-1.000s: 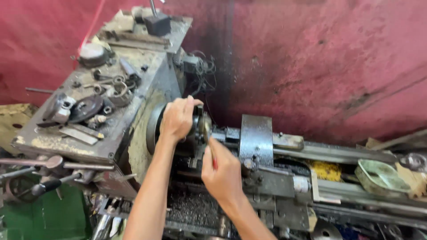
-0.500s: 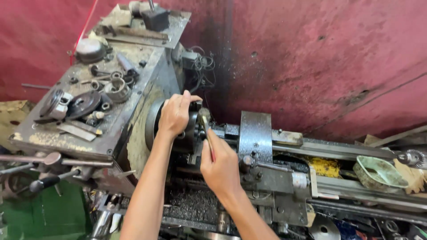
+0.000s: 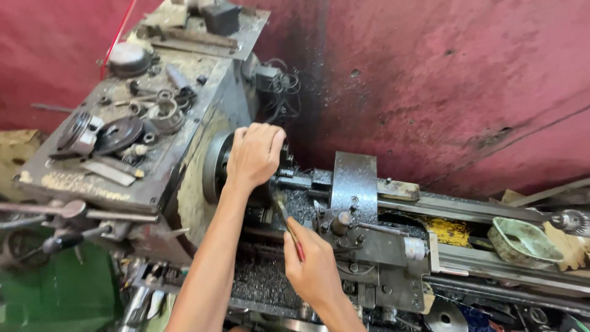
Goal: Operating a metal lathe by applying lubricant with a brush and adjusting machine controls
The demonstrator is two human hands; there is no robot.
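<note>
Head view: looks down on a metal lathe set against a red wall; entries run from the near edge of the machine to the far one.
Chip tray [image 3: 261,280]: nearest zone, under the bed, covered in dark swarf.
Right hand [image 3: 313,270]: near the front edge of the lathe; grip closed around the red handle of a small brush [image 3: 289,226], held like a pen.
Brush position: handle slants up and left from the right hand; its tip lies just below the chuck, over the swarf-covered bed.
Carriage [image 3: 362,237]: just right of the right hand, carrying the tool post and a grey upright guard plate [image 3: 354,179].
Left hand [image 3: 255,154]: laid over the top of the chuck [image 3: 216,167]; fingers curled down its far side, grip closed on the chuck body.
Chuck position: at the right end of the headstock, facing the carriage; mostly covered by the left hand.
Headstock top [image 3: 74,178]: left of the chuck; carries loose gears, rings and flat metal pieces.
Bed, right end [image 3: 491,212]: holds a pale green dish [image 3: 522,238] and a yellow scrap.
Step in hand (judgement): brushing swarf from around the chuck while the left hand steadies or turns it.
Next move calls for (judgement): short brush strokes kept close under the chuck, with the chuck turned by hand to expose uncleaned faces.
</note>
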